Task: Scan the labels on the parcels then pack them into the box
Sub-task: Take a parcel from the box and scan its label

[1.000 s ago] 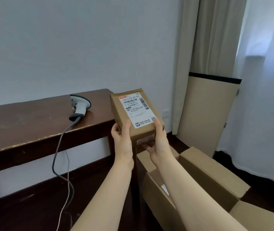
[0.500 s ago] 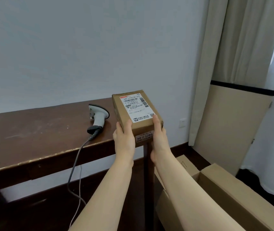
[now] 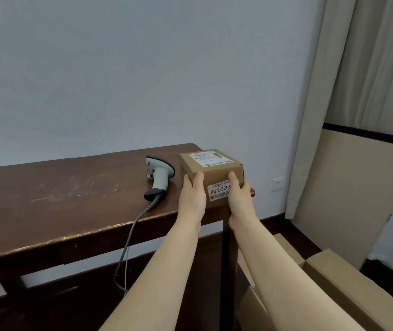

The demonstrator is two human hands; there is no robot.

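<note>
Parcel (image 3: 211, 174), left hand (image 3: 192, 195), right hand (image 3: 239, 199) gripping sides

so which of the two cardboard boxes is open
The large cardboard box on the floor at lower right: its flaps are spread open. The small parcel, gripped by the left hand and right hand at the table corner, is closed and labelled.

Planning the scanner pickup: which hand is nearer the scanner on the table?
Left. The left hand grips the parcel on its left side, just right of the scanner; the right hand grips its right side, farther off.
</note>
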